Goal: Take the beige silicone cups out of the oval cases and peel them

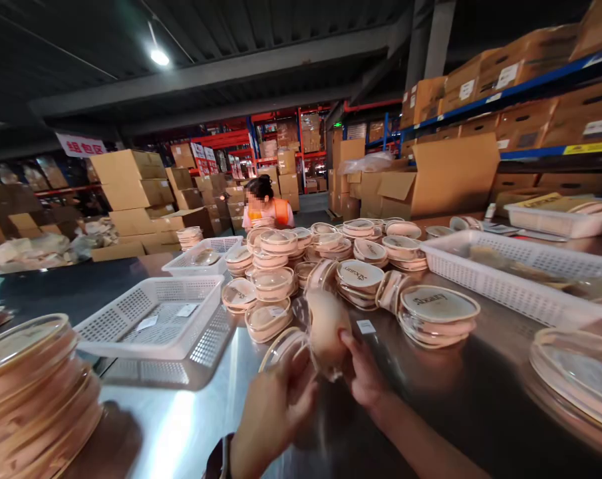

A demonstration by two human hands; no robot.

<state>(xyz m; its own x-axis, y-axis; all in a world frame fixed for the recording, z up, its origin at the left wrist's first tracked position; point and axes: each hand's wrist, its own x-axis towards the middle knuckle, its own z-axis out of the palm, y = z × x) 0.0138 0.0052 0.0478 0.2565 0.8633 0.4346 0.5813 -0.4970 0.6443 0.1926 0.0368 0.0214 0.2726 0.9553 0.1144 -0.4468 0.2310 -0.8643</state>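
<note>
Near the middle of the metal table, my right hand (364, 372) pinches a pale rounded item in clear plastic wrap (326, 329) by its right side. My left hand (275, 412), with a dark watch at the wrist, is closed around a round clear-lidded package (285, 347), just left of the pale item. Its fingertips come close to the wrapped item's lower edge. Beyond both hands stands a crowd of stacked round packages (271, 283), some with dark lettering on their lids. A small white label (366, 326) lies right of the wrapped item.
A white perforated basket (201, 346) holding small labels is at left, a smaller basket (231, 245) behind it. Tall package stacks (26, 399) fill the left front; another stack (580, 379) is at right. A long white basket (525, 293) holds bagged items. A person (281, 211) is across the table.
</note>
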